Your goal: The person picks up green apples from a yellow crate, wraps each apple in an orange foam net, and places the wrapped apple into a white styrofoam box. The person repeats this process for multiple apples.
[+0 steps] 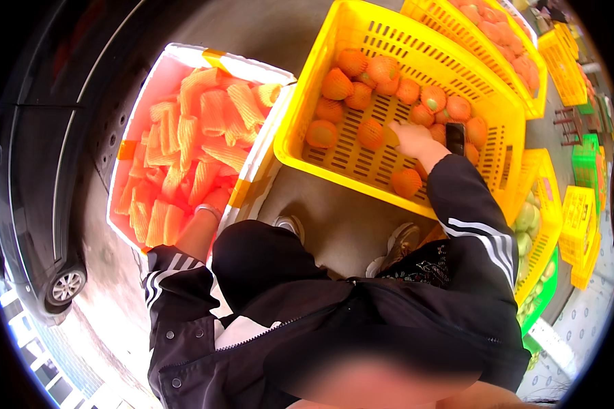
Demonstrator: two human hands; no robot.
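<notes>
My left hand (pixel 217 200) reaches into a white foam box (pixel 253 168). Its fingers are buried among orange foam net sleeves (pixel 212 112), so their grip is hidden. A pale band circles that wrist. Inside a yellow plastic crate (pixel 358 179), my right hand (pixel 412 137) points left, fingertips against a small yellowish, rounded thing (pixel 390 137), partly covered. Whether the fingers grip it is unclear. Just left of them lies a round fruit in an orange net sleeve (pixel 370 134). More netted fruits (pixel 384 69) lie along the crate's far side, and one (pixel 407 182) sits near its front wall.
A small black rectangular object (pixel 455 138) shows beside my right wrist. Another yellow crate (pixel 470 46) of netted fruit stands behind. Pale green fruits (pixel 527 220) fill a crate at right. A dark car (pixel 36 153) is at left; my shoes (pixel 401 240) are below the crate.
</notes>
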